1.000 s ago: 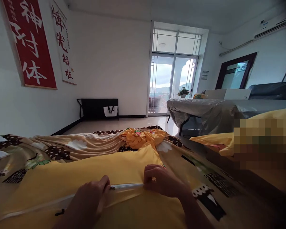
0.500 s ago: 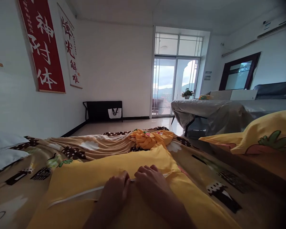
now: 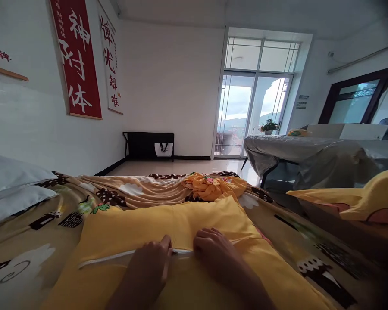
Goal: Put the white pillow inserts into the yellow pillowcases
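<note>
A yellow zippered pillowcase (image 3: 142, 221), looking padded, lies on the bed in front of me. Its white zipper (image 3: 111, 258) runs across the middle. My left hand (image 3: 151, 260) is closed at the zipper line, finger and thumb together beside the small dark zipper pull (image 3: 174, 253); the exact grip is partly hidden. To its right, my right hand (image 3: 215, 249) has its fingers curled down on the yellow cloth along the zipper, covering the zipper's right part. A short stretch of zipper shows between the hands.
A patterned brown blanket (image 3: 71, 219) covers the bed. Bunched orange-yellow cloth (image 3: 210, 187) lies beyond the pillowcase. White pillows (image 3: 16, 181) are at left, another yellow pillow (image 3: 375, 193) at right. A plastic-covered table (image 3: 278, 148) stands near the glass door (image 3: 252, 116).
My hands have moved apart, exposing more zipper between them. The zipper pull now shows beside my left fingertips. The whole view has turned slightly left.
</note>
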`<state>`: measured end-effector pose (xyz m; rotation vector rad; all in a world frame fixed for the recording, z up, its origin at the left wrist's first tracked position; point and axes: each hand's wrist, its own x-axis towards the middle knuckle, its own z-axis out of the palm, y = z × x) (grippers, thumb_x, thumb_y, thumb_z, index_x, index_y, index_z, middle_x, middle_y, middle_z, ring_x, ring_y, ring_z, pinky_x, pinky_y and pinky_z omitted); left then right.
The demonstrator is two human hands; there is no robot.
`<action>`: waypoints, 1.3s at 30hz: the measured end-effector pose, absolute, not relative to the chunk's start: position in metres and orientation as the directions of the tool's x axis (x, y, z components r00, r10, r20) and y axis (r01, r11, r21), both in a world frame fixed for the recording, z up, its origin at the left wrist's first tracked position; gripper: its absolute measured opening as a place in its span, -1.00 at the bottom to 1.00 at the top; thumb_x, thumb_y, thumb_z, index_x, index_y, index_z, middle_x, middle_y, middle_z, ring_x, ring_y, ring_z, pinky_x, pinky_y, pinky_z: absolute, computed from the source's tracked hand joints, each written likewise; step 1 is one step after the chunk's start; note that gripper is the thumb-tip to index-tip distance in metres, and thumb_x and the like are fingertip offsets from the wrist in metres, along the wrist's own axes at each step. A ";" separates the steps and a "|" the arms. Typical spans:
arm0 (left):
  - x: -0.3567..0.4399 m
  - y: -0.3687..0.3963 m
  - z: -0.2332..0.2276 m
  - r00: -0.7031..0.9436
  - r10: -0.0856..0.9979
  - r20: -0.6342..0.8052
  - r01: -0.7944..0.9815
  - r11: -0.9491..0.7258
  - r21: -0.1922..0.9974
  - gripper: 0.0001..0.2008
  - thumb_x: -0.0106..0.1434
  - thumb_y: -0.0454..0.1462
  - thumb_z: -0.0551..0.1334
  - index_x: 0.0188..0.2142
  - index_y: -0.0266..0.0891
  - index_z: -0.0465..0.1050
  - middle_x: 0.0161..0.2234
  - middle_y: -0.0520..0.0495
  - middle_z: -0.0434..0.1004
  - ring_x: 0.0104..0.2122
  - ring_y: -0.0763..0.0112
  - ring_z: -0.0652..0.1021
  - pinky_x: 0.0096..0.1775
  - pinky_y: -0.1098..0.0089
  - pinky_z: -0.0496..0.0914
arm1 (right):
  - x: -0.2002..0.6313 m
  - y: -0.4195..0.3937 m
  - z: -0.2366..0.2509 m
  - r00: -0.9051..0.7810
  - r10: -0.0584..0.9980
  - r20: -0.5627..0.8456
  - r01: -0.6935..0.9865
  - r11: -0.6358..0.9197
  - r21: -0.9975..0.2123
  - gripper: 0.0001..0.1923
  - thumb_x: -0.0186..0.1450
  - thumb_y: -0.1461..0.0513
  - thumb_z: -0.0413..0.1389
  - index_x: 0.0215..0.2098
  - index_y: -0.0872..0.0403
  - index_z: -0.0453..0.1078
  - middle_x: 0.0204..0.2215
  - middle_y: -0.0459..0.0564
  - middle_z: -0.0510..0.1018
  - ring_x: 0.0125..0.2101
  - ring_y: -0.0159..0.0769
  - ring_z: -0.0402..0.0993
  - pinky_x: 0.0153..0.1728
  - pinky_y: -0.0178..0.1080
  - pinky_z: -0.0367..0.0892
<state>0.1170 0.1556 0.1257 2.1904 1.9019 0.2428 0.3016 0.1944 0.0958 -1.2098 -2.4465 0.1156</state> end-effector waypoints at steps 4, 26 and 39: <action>0.110 0.151 0.126 0.136 0.991 0.007 0.957 -0.133 0.259 -0.76 0.35 -0.31 -0.07 -0.25 -0.22 0.36 -0.30 -0.15 0.57 -0.29 0.18 0.56 -0.31 0.31 0.26 | 0.302 0.197 0.093 -0.527 0.766 0.369 0.754 0.621 -0.214 -0.80 0.20 0.44 0.00 -0.49 0.08 0.34 -0.44 -0.12 0.48 -0.39 -0.41 0.33 -0.30 -0.32 0.03; 0.139 0.222 0.096 0.062 0.945 0.322 0.867 -0.211 0.451 -0.75 0.38 -0.27 -0.14 -0.27 -0.20 0.27 -0.38 -0.10 0.54 -0.33 0.30 0.55 -0.37 0.42 0.19 | 0.335 0.253 0.112 -0.258 0.861 0.438 0.890 0.388 -0.238 -0.79 0.30 0.38 -0.09 -0.37 0.06 0.34 -0.31 -0.04 0.51 -0.24 -0.30 0.41 -0.21 -0.25 0.10; 0.121 0.220 0.078 0.017 0.944 0.329 0.906 -0.154 0.395 -0.67 0.38 -0.29 -0.17 -0.30 -0.21 0.35 -0.27 -0.13 0.51 -0.22 0.26 0.48 -0.24 0.37 0.25 | 0.270 0.237 0.073 -0.393 0.601 0.696 0.751 0.646 -0.134 -0.84 0.28 0.36 0.07 -0.23 0.01 0.41 -0.25 -0.07 0.51 -0.22 -0.31 0.35 -0.14 -0.23 0.09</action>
